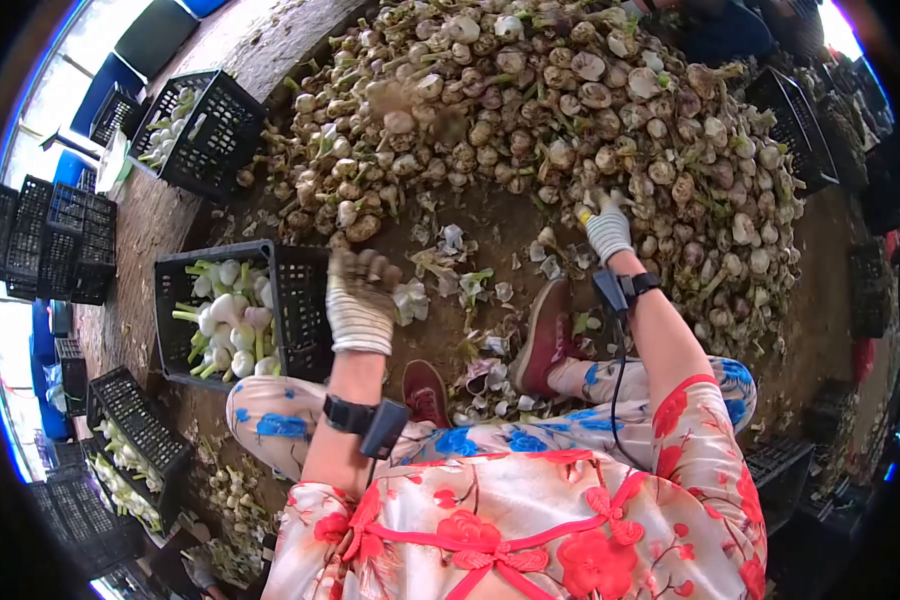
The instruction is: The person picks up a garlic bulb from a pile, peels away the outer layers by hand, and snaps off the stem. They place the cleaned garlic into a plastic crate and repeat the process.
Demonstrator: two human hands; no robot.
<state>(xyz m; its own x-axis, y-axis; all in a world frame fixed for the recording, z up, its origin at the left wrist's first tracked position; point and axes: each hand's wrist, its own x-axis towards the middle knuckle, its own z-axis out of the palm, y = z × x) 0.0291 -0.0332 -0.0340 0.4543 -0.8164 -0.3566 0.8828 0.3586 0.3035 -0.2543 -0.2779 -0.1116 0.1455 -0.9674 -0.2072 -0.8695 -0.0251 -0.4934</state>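
My left hand (361, 305), in a striped knit glove with dark, soiled fingers, is beside the right wall of a black crate (300, 300). Its fingers curl inward, and whatever they may hold is hidden. Trimmed white garlic bulbs (235, 322) with short green stems lie inside that crate. My right hand (608, 228), gloved in white knit, reaches to the near edge of a large heap of untrimmed garlic (530, 110). Its fingers are bent among the bulbs. A small yellow piece (583, 214) shows by the thumb; I cannot make out what it belongs to.
Peeled skins and stem scraps (460, 280) litter the ground between my shoes. Another crate of garlic (198, 135) stands at the upper left, with stacked black crates (55, 240) farther left. A further garlic crate (135, 450) is at lower left. Another person (725, 30) sits beyond the heap.
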